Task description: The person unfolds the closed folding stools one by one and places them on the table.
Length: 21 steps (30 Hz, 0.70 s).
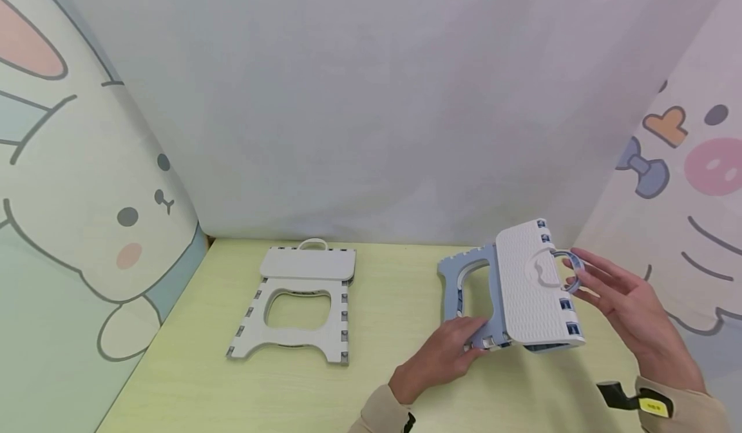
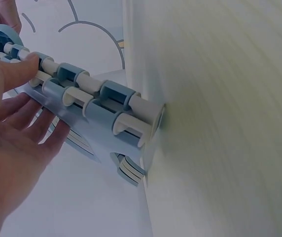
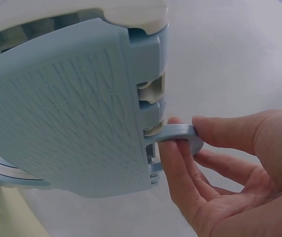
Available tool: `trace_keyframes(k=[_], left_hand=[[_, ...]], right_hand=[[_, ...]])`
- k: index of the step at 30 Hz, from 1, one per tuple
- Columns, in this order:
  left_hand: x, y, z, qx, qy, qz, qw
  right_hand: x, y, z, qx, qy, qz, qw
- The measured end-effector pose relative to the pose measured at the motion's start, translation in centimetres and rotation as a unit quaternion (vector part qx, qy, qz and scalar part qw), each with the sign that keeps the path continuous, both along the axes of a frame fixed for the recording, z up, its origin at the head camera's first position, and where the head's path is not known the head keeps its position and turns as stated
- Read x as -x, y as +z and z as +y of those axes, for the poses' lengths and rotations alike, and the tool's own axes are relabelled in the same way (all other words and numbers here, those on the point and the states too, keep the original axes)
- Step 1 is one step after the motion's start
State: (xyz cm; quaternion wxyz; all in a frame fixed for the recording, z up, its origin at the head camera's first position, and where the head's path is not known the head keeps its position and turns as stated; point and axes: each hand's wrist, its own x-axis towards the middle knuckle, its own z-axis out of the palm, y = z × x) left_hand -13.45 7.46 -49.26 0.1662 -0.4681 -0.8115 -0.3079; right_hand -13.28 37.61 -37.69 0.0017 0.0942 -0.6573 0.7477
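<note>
A blue and white folding step stool [image 1: 529, 291] is tilted at the right of the table, its white textured top facing up in the head view. My left hand [image 1: 443, 352] grips the stool's near side edge. In the left wrist view its thumb [image 2: 20, 74] presses the hinged edge [image 2: 77, 79], with the other fingers behind. At the right, my right hand [image 1: 628, 310] holds the blue loop handle [image 3: 178, 131], fingers through the loop and thumb against it. The textured blue underside [image 3: 67, 108] shows in the right wrist view.
A white folding step stool [image 1: 307, 320] lies flat, folded, on the left part of the pale yellow-green table [image 1: 394, 330]. A plain curtain-like backdrop [image 1: 371, 111] stands behind. Cartoon-printed panels [image 1: 75, 227] flank both sides.
</note>
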Motion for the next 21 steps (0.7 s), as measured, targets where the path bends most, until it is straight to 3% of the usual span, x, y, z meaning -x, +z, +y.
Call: trace_keyframes(k=[6,21], left_hand=[[0.06,-0.02,-0.07,-0.002,-0.006,0.013,0.9999],[0.09,-0.01,-0.02,-0.018,-0.023,0.004,0.9996]], right_hand=[[-0.12,0.31,-0.16,-0.019,-0.014,-0.004,1.0],[-0.55,0.88,-0.68,-0.051,-0.056,-0.025,0.997]])
